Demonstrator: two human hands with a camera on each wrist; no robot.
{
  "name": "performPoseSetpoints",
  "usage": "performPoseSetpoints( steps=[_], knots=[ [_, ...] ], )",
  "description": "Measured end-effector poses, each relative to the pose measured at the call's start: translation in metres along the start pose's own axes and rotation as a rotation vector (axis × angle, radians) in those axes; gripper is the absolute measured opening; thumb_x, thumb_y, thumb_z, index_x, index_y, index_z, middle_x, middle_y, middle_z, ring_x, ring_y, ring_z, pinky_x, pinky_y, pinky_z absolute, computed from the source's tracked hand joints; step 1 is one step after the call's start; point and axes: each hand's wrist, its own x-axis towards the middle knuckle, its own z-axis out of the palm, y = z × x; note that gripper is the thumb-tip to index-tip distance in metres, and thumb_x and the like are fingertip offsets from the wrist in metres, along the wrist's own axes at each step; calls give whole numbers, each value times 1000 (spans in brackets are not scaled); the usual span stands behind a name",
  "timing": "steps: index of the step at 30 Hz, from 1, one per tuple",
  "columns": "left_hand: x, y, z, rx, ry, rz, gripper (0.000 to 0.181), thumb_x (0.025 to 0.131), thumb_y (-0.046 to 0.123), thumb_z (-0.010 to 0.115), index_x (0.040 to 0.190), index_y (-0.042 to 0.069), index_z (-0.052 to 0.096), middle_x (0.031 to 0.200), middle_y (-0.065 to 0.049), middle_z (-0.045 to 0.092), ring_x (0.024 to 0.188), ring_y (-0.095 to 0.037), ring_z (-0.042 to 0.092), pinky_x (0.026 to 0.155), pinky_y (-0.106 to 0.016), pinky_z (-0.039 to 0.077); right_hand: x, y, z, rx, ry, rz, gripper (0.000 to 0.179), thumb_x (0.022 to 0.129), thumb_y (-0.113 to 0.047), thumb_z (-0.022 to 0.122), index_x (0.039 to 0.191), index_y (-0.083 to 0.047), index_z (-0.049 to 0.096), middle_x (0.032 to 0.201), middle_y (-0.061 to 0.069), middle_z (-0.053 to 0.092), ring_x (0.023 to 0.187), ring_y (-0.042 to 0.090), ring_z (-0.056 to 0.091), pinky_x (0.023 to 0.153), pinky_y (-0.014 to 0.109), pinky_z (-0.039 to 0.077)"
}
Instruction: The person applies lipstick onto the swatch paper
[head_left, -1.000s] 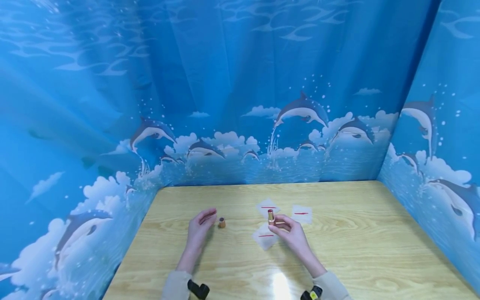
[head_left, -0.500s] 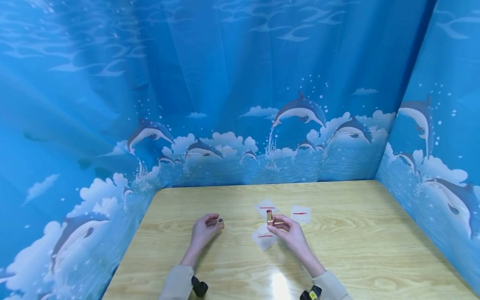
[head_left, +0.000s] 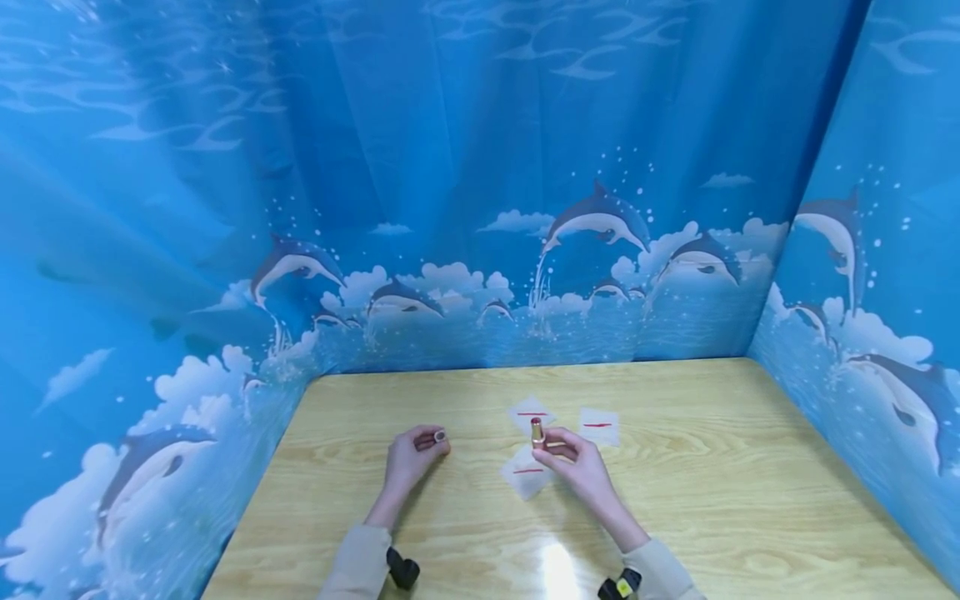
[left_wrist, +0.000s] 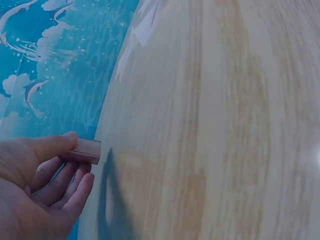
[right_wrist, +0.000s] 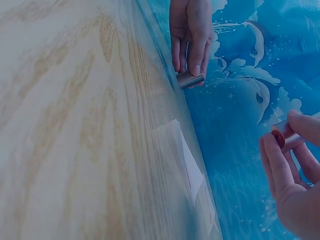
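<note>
My left hand (head_left: 409, 460) pinches a small copper-coloured lipstick cap (head_left: 440, 436) between thumb and fingers, its hollow end turned up. In the left wrist view the thumb lies on one side of the cap (left_wrist: 87, 151), while the lower fingers curl loosely below. To the right, my right hand (head_left: 583, 465) holds a gold lipstick (head_left: 537, 432) upright, its red tip at the top. The right wrist view catches both hands, the cap (right_wrist: 191, 80) and part of the lipstick, which fingers partly cover. Lipstick and cap are well apart.
Three small white paper pieces lie around the right hand: a back one (head_left: 525, 405), a right one (head_left: 609, 417) and a front one (head_left: 525, 481). Each bears a red stroke. The wooden table (head_left: 697, 500) meets a blue dolphin-print curtain (head_left: 465, 167) at the back and sides.
The left hand has moved in to the right, taken hold of the cap standing on the table and tilted or raised it slightly. The right hand with the lipstick stays nearly still.
</note>
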Motion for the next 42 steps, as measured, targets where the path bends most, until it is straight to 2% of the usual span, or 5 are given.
performPoseSetpoints(
  steps=[8, 15, 23, 32, 42],
  knots=[
    [-1, 15, 1, -89, -29, 18, 31, 86, 6, 80, 115, -1, 72, 109, -17, 74, 102, -30, 72, 87, -33, 61, 2, 2, 1, 1, -4, -11, 32, 86, -2, 79, 116, 5, 69, 107, 19, 74, 89, 8, 71, 81, 20, 57],
    [-4, 31, 5, -181, -35, 92, 31, 85, 5, 81, 113, -4, 72, 107, -20, 74, 100, -32, 72, 84, -29, 61, 2, 3, 1, -5, -15, -32, 32, 87, -4, 79, 116, 5, 69, 108, 19, 73, 89, 8, 71, 82, 20, 57],
    [-6, 48, 11, -277, -73, 127, 29, 87, 1, 78, 115, 1, 74, 109, -17, 74, 103, -30, 70, 86, -27, 60, 3, 3, 1, -7, 9, -22, 32, 87, -2, 78, 116, 6, 69, 106, 19, 74, 87, 7, 71, 81, 19, 56],
    [-12, 63, 19, -256, -120, 143, 30, 90, 1, 74, 120, -3, 70, 112, -20, 71, 109, -37, 66, 89, -30, 60, 2, 1, 3, -16, -2, -33, 33, 87, -2, 78, 117, 7, 69, 107, 20, 74, 90, 7, 71, 84, 20, 56],
    [-13, 69, 26, -292, -158, 148, 31, 87, 7, 79, 118, 4, 73, 112, -14, 73, 107, -28, 69, 88, -25, 59, 2, 1, 5, -20, -9, -19, 32, 86, -3, 79, 117, 5, 70, 107, 19, 74, 90, 10, 71, 83, 20, 57]
  ],
)
